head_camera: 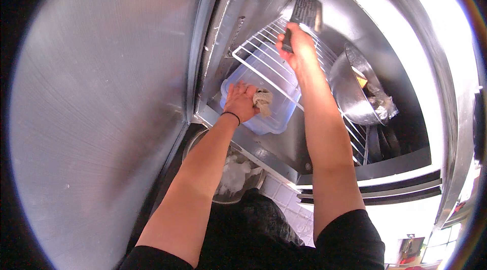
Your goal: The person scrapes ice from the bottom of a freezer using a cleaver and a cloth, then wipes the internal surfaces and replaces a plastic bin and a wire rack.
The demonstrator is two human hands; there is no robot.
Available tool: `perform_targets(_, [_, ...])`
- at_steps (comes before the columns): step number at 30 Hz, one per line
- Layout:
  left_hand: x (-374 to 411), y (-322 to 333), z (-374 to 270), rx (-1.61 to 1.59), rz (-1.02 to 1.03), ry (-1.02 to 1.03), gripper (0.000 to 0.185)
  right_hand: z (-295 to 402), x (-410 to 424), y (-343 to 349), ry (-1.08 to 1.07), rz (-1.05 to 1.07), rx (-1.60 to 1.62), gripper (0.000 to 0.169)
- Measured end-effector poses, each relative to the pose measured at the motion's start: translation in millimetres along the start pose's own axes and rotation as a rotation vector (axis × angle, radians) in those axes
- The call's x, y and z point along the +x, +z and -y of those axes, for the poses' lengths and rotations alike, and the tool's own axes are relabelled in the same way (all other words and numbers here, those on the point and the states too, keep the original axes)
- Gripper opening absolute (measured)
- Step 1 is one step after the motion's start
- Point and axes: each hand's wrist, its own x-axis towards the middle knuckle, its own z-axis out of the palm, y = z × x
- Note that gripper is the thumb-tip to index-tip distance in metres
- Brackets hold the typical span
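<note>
My left hand (242, 100) rests on the lid of a bluish translucent plastic container (281, 117), with a crumpled beige cloth (263, 99) under or between the thumb and fingers. The container sits low inside a metal-lined cabinet. My right hand (298, 45) grips the dark handle of a wide, flat tool (306, 9), whose kind I cannot tell for blur. The tool is raised near the back wall, over a white wire rack (262, 76). Right of my right forearm, a steel bowl (348, 87) with wrapped items stands on the rack.
A large metal door (102, 79) stands open at the left. Below the cabinet's front edge (262, 152), a round pan holds white, ice-like chunks (232, 175). White tiles (283, 197) show beneath the cabinet. The metal side wall curves up at the right.
</note>
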Motion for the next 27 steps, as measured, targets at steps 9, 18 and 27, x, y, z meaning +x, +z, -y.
perform_targets(9, [5,8,6,0.030,-0.038,0.012,0.063,86,40,-75,-0.053,-0.045,-0.822,0.020])
perform_targets(18, [4,6,8,-0.003,-0.065,0.017,0.065,166,73,-173,-0.136,-0.026,-1.447,0.030])
perform_targets(27, [-3,5,1,0.026,-0.105,0.053,0.064,173,100,-199,-0.187,-0.183,-1.473,0.040])
